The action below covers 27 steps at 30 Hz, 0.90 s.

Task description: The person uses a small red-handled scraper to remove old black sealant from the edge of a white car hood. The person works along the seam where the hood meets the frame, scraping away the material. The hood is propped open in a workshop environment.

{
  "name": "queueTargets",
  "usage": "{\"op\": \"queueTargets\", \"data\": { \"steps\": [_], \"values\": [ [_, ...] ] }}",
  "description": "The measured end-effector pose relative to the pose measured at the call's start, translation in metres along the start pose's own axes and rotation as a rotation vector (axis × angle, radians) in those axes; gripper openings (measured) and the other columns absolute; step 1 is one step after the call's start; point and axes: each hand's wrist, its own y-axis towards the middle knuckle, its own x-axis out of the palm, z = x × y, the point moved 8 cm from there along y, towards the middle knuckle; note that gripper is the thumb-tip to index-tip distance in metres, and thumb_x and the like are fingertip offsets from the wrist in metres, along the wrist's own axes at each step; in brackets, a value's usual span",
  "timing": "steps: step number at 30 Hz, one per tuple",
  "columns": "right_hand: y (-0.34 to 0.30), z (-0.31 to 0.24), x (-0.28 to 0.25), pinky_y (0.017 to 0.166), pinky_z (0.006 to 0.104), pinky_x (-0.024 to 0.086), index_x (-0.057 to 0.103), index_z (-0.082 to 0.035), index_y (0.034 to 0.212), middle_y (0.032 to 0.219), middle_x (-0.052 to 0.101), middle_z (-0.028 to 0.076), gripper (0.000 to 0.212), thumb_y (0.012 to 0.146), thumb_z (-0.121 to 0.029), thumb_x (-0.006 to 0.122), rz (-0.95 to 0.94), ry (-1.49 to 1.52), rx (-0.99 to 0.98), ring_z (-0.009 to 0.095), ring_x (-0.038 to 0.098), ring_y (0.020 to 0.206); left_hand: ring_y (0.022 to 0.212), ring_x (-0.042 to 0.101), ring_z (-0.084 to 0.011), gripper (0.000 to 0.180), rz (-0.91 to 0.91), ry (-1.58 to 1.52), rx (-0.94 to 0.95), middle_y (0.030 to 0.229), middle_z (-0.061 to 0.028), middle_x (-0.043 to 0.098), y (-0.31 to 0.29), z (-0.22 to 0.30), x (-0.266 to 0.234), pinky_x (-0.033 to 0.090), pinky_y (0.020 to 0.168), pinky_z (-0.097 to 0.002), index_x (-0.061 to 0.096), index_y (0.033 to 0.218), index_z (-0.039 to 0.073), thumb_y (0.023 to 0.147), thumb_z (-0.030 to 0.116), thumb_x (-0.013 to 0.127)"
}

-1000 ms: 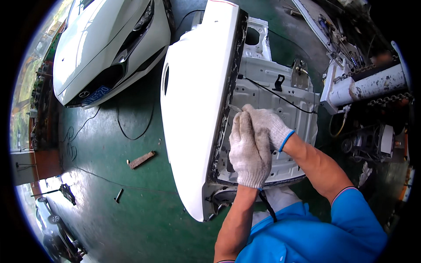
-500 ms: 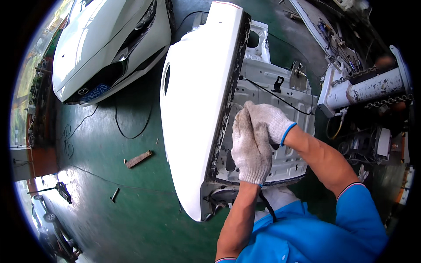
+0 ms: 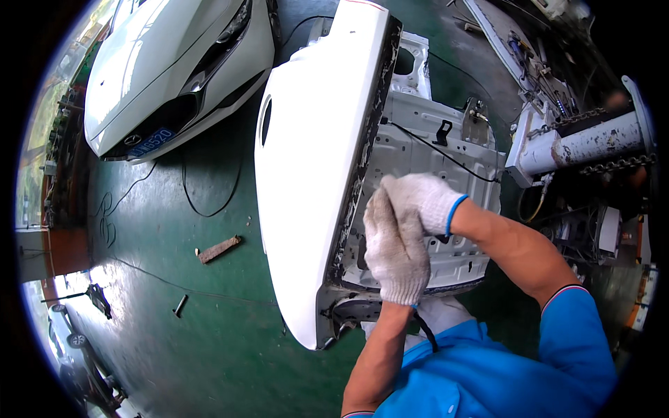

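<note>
Both my hands wear knitted white work gloves and are pressed together over a cut-out car body section. My left hand [image 3: 396, 254] has its fingers closed, pointing up along the panel. Over its fingertips bends my right hand [image 3: 424, 202], closed as well. Whatever they hold, if anything, is hidden between the gloves. Just left of them runs the dark, scraped edge [image 3: 362, 167] of a large white outer body panel [image 3: 310, 174]. Beneath and beyond the hands lies the light grey inner sheet metal [image 3: 470, 198], with holes, a small black bracket [image 3: 443, 132] and a black cable [image 3: 435, 150].
A white car [image 3: 178, 63] stands at the far left. On the green floor lie a brown block [image 3: 219, 249], a short metal rod [image 3: 180, 306] and thin cables [image 3: 209, 212]. At right, a white steel post [image 3: 585, 150] with a chain [image 3: 617, 163] stands close by.
My joined hands have shifted slightly left and nearer to me. A thin curved piece visible beyond the fingertips earlier no longer shows.
</note>
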Motion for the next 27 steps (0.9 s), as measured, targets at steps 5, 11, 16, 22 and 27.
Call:
{"op": "queueTargets", "data": {
  "steps": [5, 11, 16, 22, 27],
  "values": [
    [0.009, 0.012, -0.021, 0.088, 0.0495, 0.059, 0.067, 0.006, 0.11, 0.102, 0.074, 0.03, 0.041, 0.093, -0.031, 0.069, 0.172, -0.015, -0.175, 0.046, 0.072, 0.105, 0.133, 0.056, -0.0446, 0.052, -0.018, 0.004, 0.045, 0.14, -0.03, 0.059, 0.019, 0.006, 0.018, 0.043, 0.115, -0.045, 0.054, 0.146, -0.007, 0.111, 0.032, 0.049],
    [0.011, 0.006, 0.004, 0.09, 0.0493, 0.059, 0.067, 0.006, 0.11, 0.108, 0.074, 0.03, 0.039, 0.09, -0.028, 0.07, -0.01, -0.041, -0.082, 0.045, 0.072, 0.108, 0.13, 0.061, -0.0416, 0.053, -0.005, -0.039, -0.085, 0.14, -0.03, 0.06, 0.005, -0.008, 0.003, 0.045, 0.113, -0.0449, 0.053, 0.147, -0.007, 0.111, 0.031, 0.051],
    [0.004, 0.0, -0.01, 0.09, 0.0487, 0.059, 0.066, 0.005, 0.11, 0.107, 0.074, 0.028, 0.039, 0.092, -0.029, 0.068, 0.002, -0.071, -0.046, 0.045, 0.072, 0.107, 0.129, 0.061, -0.0408, 0.051, 0.029, -0.108, -0.054, 0.137, -0.0304, 0.063, 0.008, 0.002, 0.002, 0.046, 0.112, -0.0447, 0.055, 0.144, -0.009, 0.111, 0.03, 0.053],
    [0.007, 0.017, -0.013, 0.091, 0.0481, 0.059, 0.063, 0.005, 0.114, 0.107, 0.074, 0.028, 0.043, 0.091, -0.03, 0.071, 0.074, -0.053, -0.133, 0.045, 0.071, 0.108, 0.127, 0.063, -0.0409, 0.052, 0.009, -0.054, -0.071, 0.136, -0.0299, 0.062, 0.014, 0.003, 0.015, 0.049, 0.109, -0.0437, 0.056, 0.144, -0.008, 0.11, 0.031, 0.055],
    [0.01, 0.012, -0.012, 0.09, 0.0489, 0.058, 0.065, 0.005, 0.114, 0.106, 0.074, 0.028, 0.042, 0.091, -0.03, 0.07, 0.053, -0.089, -0.09, 0.045, 0.071, 0.107, 0.127, 0.063, -0.0408, 0.051, 0.029, -0.068, -0.065, 0.135, -0.0296, 0.063, 0.014, 0.001, 0.009, 0.048, 0.109, -0.0448, 0.056, 0.144, -0.007, 0.109, 0.03, 0.055]
  ]
}}
